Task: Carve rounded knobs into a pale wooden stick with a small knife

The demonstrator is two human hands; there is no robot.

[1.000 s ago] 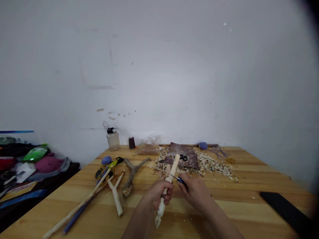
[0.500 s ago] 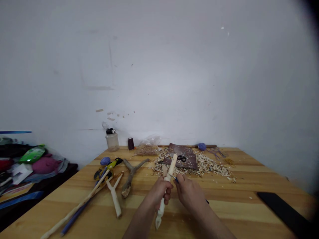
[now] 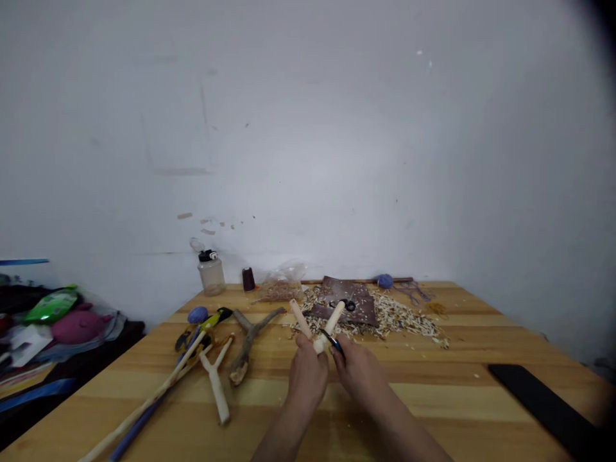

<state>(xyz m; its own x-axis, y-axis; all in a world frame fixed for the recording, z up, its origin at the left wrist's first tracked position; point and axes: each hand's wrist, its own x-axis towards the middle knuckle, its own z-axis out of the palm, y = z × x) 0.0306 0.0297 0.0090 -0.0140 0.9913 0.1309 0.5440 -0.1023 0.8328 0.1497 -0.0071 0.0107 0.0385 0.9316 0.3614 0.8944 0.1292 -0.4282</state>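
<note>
My left hand [image 3: 308, 372] is closed around a peeled, pale forked stick [image 3: 333, 319], whose two prongs point up and away from me. The lower part of the stick is hidden by the hand. In my right hand [image 3: 359, 366] is a carving knife [image 3: 333, 341] with a dark blue handle. Its blade lies against the wood near the fork's crotch. A second peeled forked stick [image 3: 217, 385] and a forked branch with bark [image 3: 248, 343] lie on the table to the left.
Wood shavings [image 3: 404, 317] surround a brown sheet [image 3: 368, 311] with black-handled scissors [image 3: 350, 305]. Behind stand a clear bottle [image 3: 212, 276], a dark thread spool [image 3: 248, 280] and a plastic bag [image 3: 282, 287]. Long sticks [image 3: 144, 405] lie left; a black slab [image 3: 541, 404] lies right.
My left hand has turned the forked stick, so both prongs now show spread apart and its carved lower end is out of sight. The knife blade shows more plainly. The view has shifted slightly.
</note>
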